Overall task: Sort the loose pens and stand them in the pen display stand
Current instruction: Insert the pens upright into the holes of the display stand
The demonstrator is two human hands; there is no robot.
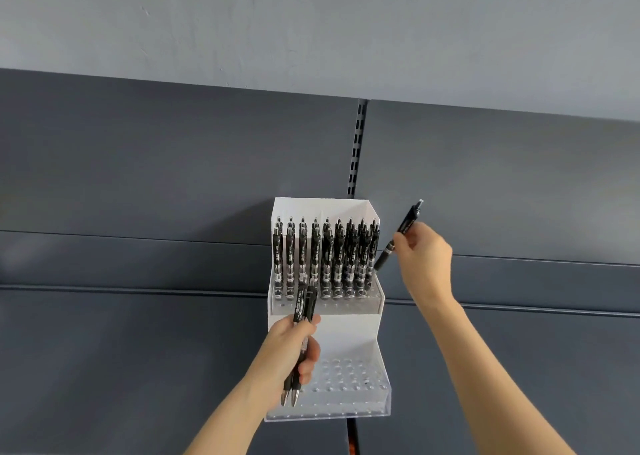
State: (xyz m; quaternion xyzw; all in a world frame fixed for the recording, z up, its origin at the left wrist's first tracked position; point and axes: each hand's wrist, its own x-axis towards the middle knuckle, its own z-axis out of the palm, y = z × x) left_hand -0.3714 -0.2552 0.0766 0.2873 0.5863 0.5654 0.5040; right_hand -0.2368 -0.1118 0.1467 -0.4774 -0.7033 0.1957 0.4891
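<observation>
A white two-tier pen display stand (346,330) sits against the dark shelf back. Its upper tier holds several black pens (325,257) standing upright in rows. The clear lower tier (349,378) shows rows of bare holes. My left hand (294,347) is shut on two black pens (300,337), tips pointing down, in front of the stand's left side. My right hand (422,253) grips a single black pen (398,236) tilted, its tip at the right end of the upper tier.
Dark grey shelf panels (138,333) run left and right behind and below the stand. A slotted upright rail (356,149) rises behind it. A lighter grey wall (311,28) fills the top of the view.
</observation>
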